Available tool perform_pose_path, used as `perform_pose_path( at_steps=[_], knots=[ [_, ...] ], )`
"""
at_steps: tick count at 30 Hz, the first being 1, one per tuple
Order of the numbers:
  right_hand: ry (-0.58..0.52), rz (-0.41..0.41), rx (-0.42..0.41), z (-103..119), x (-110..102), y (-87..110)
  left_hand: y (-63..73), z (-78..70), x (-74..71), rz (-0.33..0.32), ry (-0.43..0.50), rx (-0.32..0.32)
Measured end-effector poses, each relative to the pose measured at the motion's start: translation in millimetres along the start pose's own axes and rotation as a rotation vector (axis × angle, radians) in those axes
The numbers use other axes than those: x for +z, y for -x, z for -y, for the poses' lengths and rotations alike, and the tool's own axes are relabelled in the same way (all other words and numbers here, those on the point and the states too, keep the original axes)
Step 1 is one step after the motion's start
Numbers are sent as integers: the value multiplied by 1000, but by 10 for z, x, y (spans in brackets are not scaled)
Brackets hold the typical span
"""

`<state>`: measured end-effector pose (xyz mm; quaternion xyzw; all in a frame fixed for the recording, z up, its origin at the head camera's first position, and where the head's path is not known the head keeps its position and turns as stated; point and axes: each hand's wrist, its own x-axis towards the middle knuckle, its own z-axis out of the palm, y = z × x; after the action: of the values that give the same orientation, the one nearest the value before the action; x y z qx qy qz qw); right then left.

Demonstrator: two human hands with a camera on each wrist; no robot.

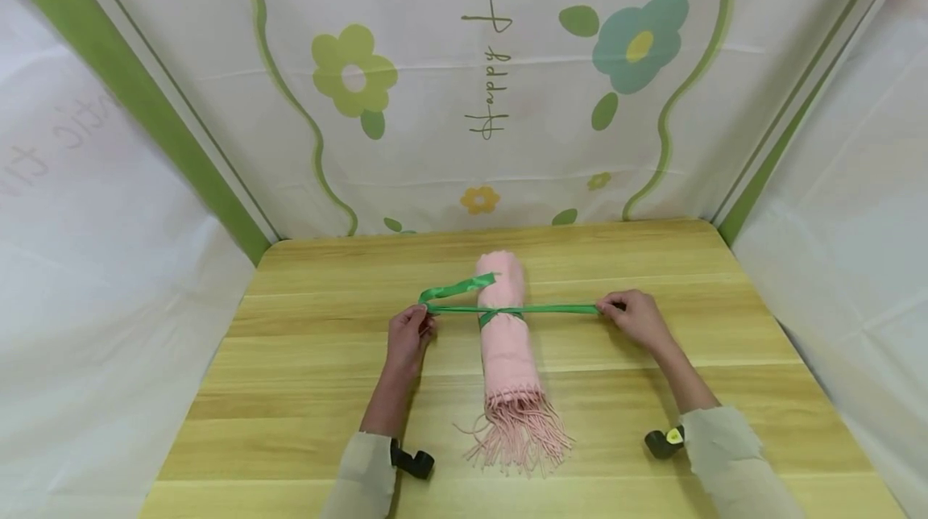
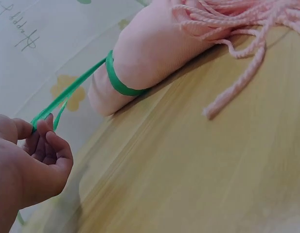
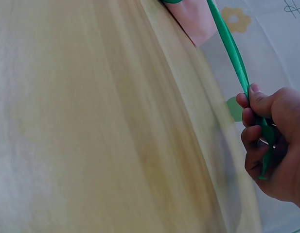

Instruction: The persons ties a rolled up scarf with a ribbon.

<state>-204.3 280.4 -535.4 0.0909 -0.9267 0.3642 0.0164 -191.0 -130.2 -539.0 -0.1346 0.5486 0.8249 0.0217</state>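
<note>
A rolled pink scarf [image 1: 507,354] lies lengthwise on the table, its fringe [image 1: 518,434] toward the person. Around its middle runs a green ribbon [image 1: 558,309], crossed on top and drawn taut to both sides. My left hand [image 1: 408,335] pinches one side of the ribbon, left of the scarf; from there a loose tail [image 1: 457,288] bends back over the roll. On the right, my right hand [image 1: 635,319] pinches the other side. In the right wrist view, that ribbon end [image 3: 267,145] passes down in front of the palm. The scarf's underside is hidden.
The wooden table [image 1: 304,390] extends around the scarf, with a white flower-printed curtain [image 1: 435,148] behind its far edge and white sheets [image 1: 94,261] at both sides. A black wrist camera [image 1: 413,462] sits at the left sleeve, another black camera [image 1: 661,444] at the right.
</note>
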Motion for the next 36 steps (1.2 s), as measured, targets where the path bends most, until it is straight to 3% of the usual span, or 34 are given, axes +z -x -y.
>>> perform_pose_path(
  at_steps=[6, 11, 16, 22, 25, 29, 36],
  knots=[
    [1, 17, 13, -28, 11, 33, -21, 27, -19, -38, 73, 7],
    [-38, 38, 38, -15, 23, 54, -10, 43, -33, -30, 129, 4],
    [-83, 68, 53, -24, 18, 56, -2, 10, -63, 43, 262, -43],
    [-113, 69, 63, -102, -85, 128, -13, -95, -230, 206, 485, -69],
    [-123, 63, 63, -155, -189, 177, 0, -161, -336, 212, 543, -69],
    [-183, 63, 94, -220, -332, 232, 13, -243, -457, 165, 522, -51],
    [-319, 33, 151, -338, -473, 301, 6, -337, -621, 15, 321, -59]
  ],
)
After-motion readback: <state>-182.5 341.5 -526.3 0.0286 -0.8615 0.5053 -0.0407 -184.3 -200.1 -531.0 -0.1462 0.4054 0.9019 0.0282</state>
